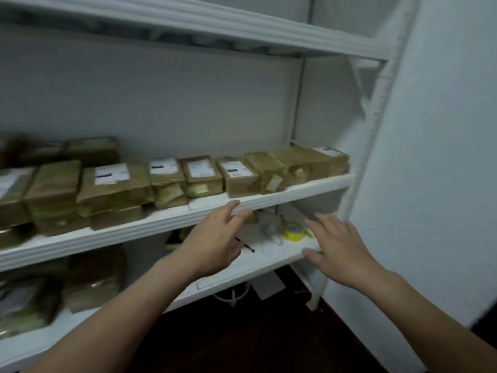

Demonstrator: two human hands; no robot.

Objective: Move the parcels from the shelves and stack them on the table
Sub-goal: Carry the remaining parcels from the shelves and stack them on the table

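Holding nothing at all, both hands hang in the air in front of the white shelves. The left hand (217,238) is open with its fingers spread, and its fingertips (234,204) sit right at the front edge of the middle shelf (295,191). I cannot tell if they touch it. The right hand (337,250) is open too, palm down and fingers loose, near the right end of the lower shelf (265,261). Its thumb is by that shelf's front edge, and I cannot tell if it touches. Between the two hands, on the lower shelf, lie a roll of yellow tape (294,232), a thin black pen (246,246) and a crumpled grey and white thing (270,230) that is too blurry to name. Just above the hands, the brown parcels (236,176) sit side by side in a long row on the middle shelf, many with white labels on top. The row runs all the way to the right end, and on the left the parcels are piled on top of each other. More brown parcels (91,275) lie on the left part of the lower shelf, blurry and dark. The top shelf (242,30) is high above it all. A pale wall (443,157) stands just right of the shelves, and the floor (242,335) below is dark.
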